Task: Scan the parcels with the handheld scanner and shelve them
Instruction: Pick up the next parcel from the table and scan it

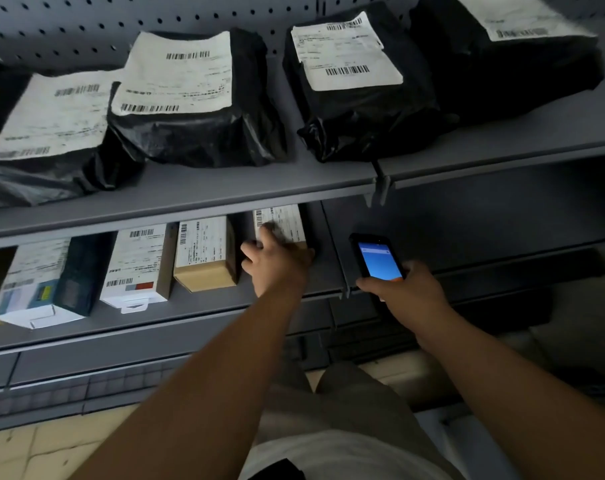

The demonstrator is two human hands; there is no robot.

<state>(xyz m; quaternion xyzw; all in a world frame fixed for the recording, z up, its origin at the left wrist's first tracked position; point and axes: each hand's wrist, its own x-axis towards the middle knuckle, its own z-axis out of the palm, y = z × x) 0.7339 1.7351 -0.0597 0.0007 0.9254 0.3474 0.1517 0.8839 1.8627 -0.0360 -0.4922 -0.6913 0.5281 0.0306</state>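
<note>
I've got the left hand (277, 261) pressing on a labelled parcel (282, 223), seating it on the lower shelf (204, 303) — fingers spread, not clamped. The right hand (403, 289) grips the scanner (377, 258), screen lit, just right of it. Shelving looks nearly done for this one (scan status: can't tell). Three boxes sit left of my hand; black bags on the shelf above, pegboard (86, 29) behind, tiled floor below.

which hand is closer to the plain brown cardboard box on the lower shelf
Left. The left hand is just right of the brown box, resting on the neighbouring parcel. The right hand is farther right, past the shelf divider, holding the scanner.
</note>
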